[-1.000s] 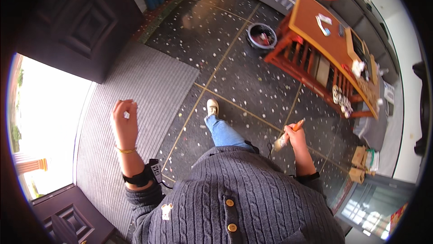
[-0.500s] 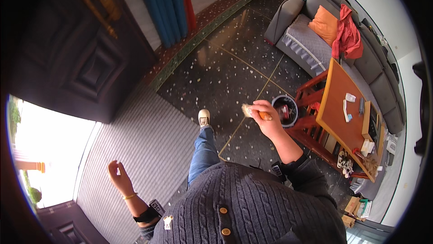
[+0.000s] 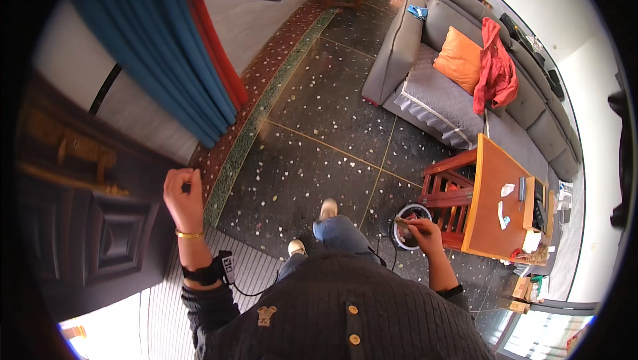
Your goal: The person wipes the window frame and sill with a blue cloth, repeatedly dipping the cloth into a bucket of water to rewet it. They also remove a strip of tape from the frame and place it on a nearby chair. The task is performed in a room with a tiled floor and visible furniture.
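Note:
On the left, my left hand (image 3: 183, 199) is raised in front of the dark door, its fingers loosely curled toward the thumb, and nothing shows in it. A gold bracelet (image 3: 189, 234) circles that wrist. At the right, my right hand (image 3: 426, 235) is closed on a small brush (image 3: 403, 221). Its bristle end was pale and its handle orange-brown a moment earlier; now it is small and partly covered by the fingers. Below and beside this hand stands a round bin (image 3: 421, 210) with a dark liner and some rubbish in it.
A wooden table (image 3: 492, 207) with tissues and small boxes stands right, with a red wooden stool (image 3: 452, 190) at its near side. Behind is a grey sofa (image 3: 389, 67) with an orange cushion (image 3: 458, 57). The dark door (image 3: 126, 240) and blue curtain (image 3: 159, 54) are left.
My view has turned left and moved onto the speckled floor, off the striped mat. The left hand has risen beside the door. The right hand with the brush is now lower, by the bin.

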